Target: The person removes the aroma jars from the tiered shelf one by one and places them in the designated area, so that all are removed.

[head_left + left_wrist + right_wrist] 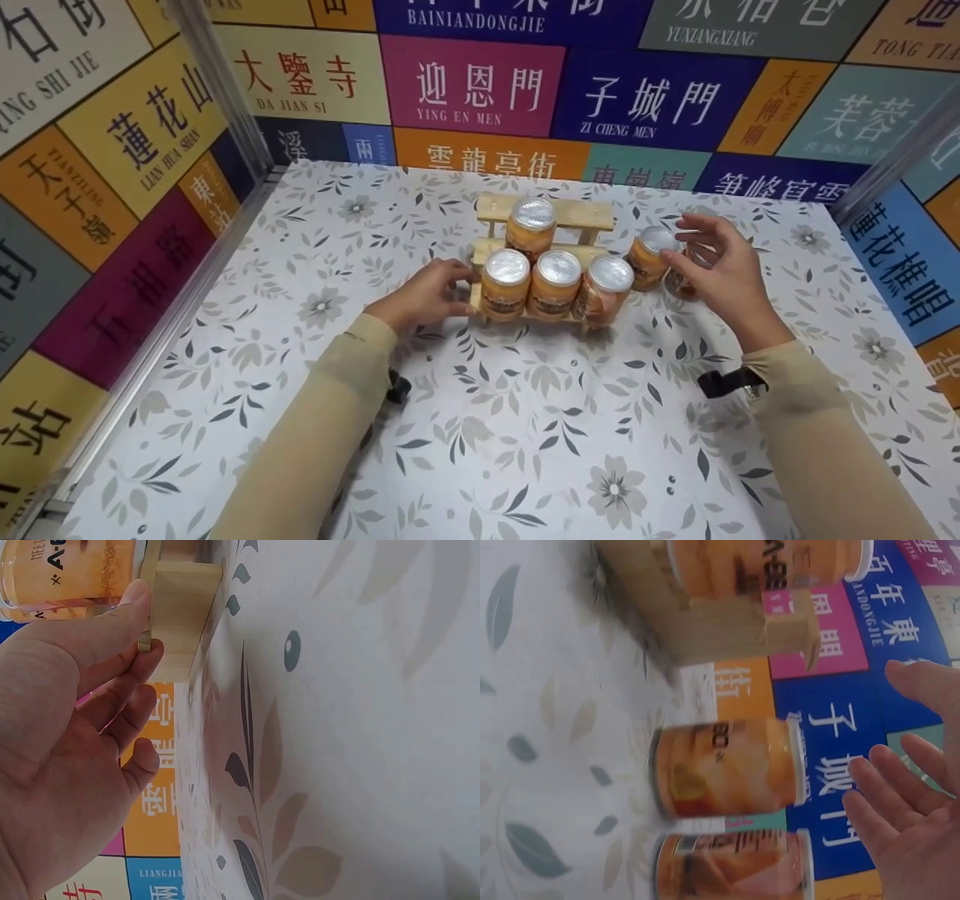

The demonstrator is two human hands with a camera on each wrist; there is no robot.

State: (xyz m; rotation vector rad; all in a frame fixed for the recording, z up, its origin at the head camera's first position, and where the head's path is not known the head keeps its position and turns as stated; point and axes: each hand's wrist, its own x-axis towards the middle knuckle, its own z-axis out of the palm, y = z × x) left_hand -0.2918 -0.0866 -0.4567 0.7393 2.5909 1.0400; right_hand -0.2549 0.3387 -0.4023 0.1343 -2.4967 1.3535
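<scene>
A small stepped wooden rack bears several orange cans with silver lids. Three stand along its front step: a left can, a middle can and a right can. One more can stands behind them, a level higher. My left hand pinches the rack's left end between thumb and fingers. Beside the rack's right end, two cans stand upright on the table, one can nearer the rack and another can beyond it. My right hand hovers over these with fingers spread, holding nothing.
A white floral cloth covers the table. Panels with printed place names rise at the back and both sides, with a metal frame post at the back left corner. Both wrists wear dark straps.
</scene>
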